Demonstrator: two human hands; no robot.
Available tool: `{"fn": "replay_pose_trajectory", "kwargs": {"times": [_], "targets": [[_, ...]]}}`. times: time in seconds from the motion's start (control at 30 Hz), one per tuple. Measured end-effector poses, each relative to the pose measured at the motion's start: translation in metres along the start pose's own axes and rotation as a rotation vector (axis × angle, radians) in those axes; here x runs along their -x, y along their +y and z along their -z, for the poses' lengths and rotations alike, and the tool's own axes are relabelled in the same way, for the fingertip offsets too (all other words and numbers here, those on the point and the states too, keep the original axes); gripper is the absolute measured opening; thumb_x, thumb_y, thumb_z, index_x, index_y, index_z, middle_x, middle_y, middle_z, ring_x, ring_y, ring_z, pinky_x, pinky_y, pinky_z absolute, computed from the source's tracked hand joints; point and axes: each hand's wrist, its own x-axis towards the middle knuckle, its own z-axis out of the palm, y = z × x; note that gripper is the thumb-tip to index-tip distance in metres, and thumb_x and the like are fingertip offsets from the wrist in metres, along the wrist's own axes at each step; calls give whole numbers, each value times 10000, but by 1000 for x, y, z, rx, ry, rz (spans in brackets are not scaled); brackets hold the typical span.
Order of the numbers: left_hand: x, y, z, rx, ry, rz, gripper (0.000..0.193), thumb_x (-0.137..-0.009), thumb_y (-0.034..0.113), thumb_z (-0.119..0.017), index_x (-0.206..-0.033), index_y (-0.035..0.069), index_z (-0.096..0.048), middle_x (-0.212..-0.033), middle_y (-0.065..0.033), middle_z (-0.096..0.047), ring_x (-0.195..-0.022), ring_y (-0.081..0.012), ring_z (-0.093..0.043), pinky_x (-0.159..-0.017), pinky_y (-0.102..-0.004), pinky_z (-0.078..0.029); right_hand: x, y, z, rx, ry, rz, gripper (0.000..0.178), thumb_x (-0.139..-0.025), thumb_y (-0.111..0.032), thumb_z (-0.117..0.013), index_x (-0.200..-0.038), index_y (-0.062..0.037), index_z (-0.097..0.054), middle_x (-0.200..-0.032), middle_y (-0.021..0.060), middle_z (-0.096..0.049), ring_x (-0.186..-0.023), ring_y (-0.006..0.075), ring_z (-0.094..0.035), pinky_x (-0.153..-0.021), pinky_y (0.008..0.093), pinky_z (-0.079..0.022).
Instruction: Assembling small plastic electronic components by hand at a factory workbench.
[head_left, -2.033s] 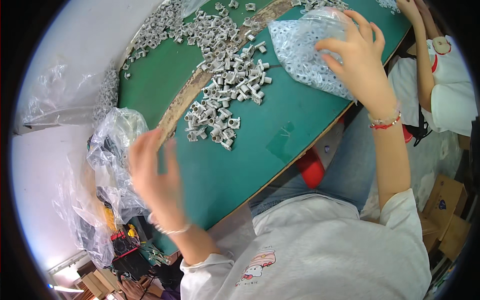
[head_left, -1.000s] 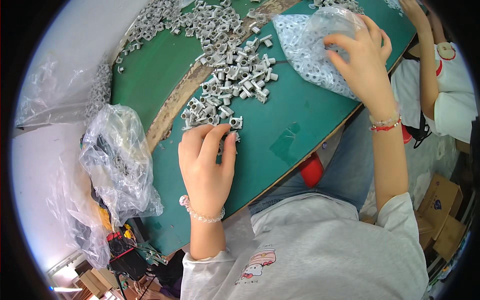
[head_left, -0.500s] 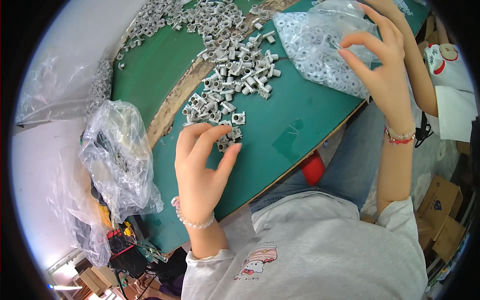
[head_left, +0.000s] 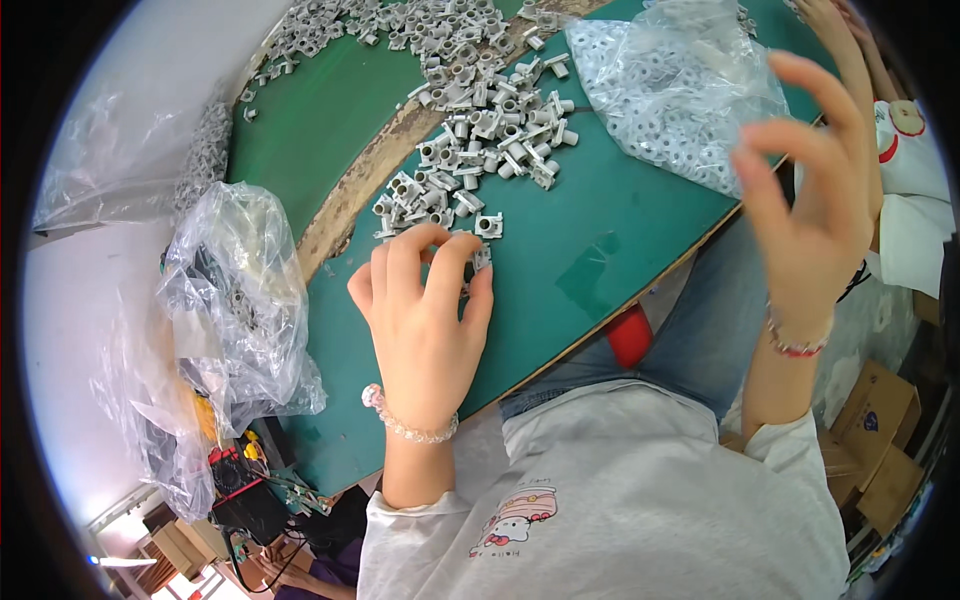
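My left hand (head_left: 425, 315) is over the near tip of the pile of small grey plastic parts (head_left: 500, 130), each a short tube on a flat flanged base. Its fingers are curled down, and a grey part (head_left: 483, 257) shows between thumb and index finger. The palm hides whatever else lies under it. To the right, my right hand (head_left: 815, 210) is raised past the table edge, blurred by motion. Its thumb tip and a fingertip come together; anything between them is too small to make out. Beside it lies a clear plastic bag (head_left: 670, 100) full of small whitish ring-shaped pieces.
The green table (head_left: 540, 300) has a worn wooden strip (head_left: 370, 180) across it. More grey parts spread over the far side. At left are a crumpled clear bag (head_left: 240, 300) and a red-and-black device (head_left: 235, 475). Another person's arm (head_left: 850, 60) reaches in at far right.
My left hand has moved slightly up and right, closing over the near grey parts. My right hand has swung right and down, away from the bag of rings.
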Motion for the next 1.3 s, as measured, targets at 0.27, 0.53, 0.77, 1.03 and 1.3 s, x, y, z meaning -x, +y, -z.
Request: {"fn": "replay_pose_trajectory", "kwargs": {"times": [0.27, 0.53, 0.77, 1.03, 1.3], "targets": [[7, 18, -5, 846, 69, 95, 304, -697, 33, -786, -971, 23, -653, -922, -92, -689, -800, -219, -662, -703, -283, -513, 37, -55, -54, -77, -52, 120, 251, -587, -160, -769, -817, -235, -698, -1031, -29, -641, -1031, 223, -536, -1033, 434, -264], [14, 19, 0, 961, 134, 101, 317, -691, 27, -799, -966, -9, -646, -904, -107, -689, -800, -210, -659, -702, -284, -515, 27, -56, -42, -83, -91, 184, 218, -598, -170, -756, -799, -233, -698, -996, -56, -661, -1037, 221, -536, -1049, 440, -251], [16, 19, -2, 1039, 138, 30, 323, -695, 5, -803, -965, -16, -627, -943, -131, -691, -862, -227, -668, -756, -302, -529, 28, -62, -38, -33, -68, 211, 171, -621, -189, -722, -785, -221, -689, -977, -83, -670, -1022, 204, -537, -1064, 473, -228], [20, 17, 1, 1300, 84, 138, 326, -709, -29, -788, -988, -27, -618, -994, -138, -679, -930, -215, -656, -812, -310, -524, 24, -65, -32, 39, -68, 283, 157, -647, -202, -713, -794, -248, -680, -1002, -107, -663, -1029, 176, -524, -1068, 476, -209], [25, 18, 3, 1453, 12, 179, 334, -699, -54, -784, -988, -30, -619, -989, -145, -673, -932, -218, -654, -822, -326, -529, 34, -65, -36, 7, -82, 262, 190, -638, -218, -712, -807, -282, -655, -1046, -91, -638, -1043, 204, -509, -1057, 489, -237]]}}
